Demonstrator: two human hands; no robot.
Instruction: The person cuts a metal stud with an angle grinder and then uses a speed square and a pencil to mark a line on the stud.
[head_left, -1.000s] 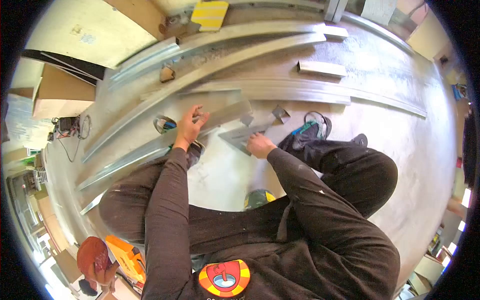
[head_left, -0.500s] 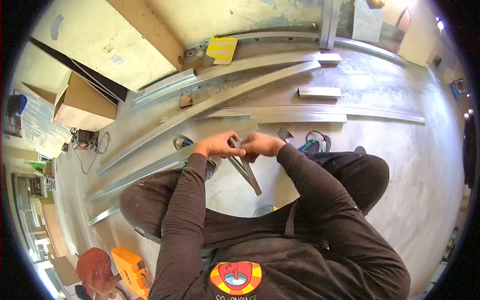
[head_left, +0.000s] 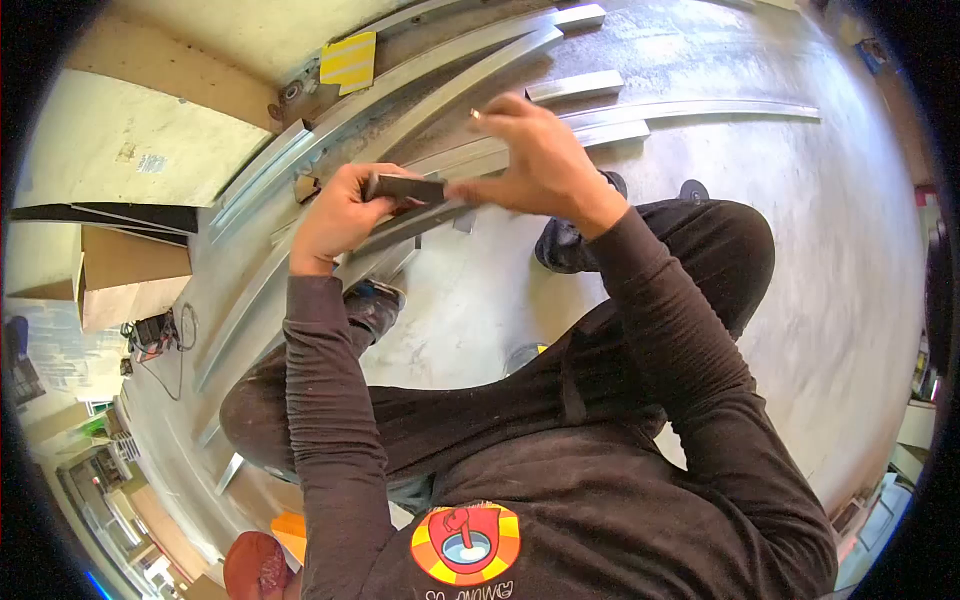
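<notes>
My left hand (head_left: pixel 340 215) is closed around a dark, narrow metal strip (head_left: pixel 410 188), gripping it near one end between thumb and fingers. The strip points right, and a second long, thin edge (head_left: pixel 415 226) runs just below it. At the strip's right end is my right hand (head_left: pixel 545 165), its index finger and thumb spread wide apart. The thumb tip is blurred and overlaps the strip's end in this view. Both hands are raised above the floor in front of my bent legs.
Long metal channels (head_left: pixel 470 85) lie across the floor beyond my hands, with a short channel piece (head_left: pixel 575 87) among them. A yellow sheet (head_left: pixel 347 62) lies by the wall. To the left are a cardboard box (head_left: pixel 135 270) and a dark device with a cable (head_left: pixel 152 333).
Both hands have moved up and apart. My right hand has opened from its grip on the metal, while the strip, earlier pointing down, now points right. The view has shifted.
</notes>
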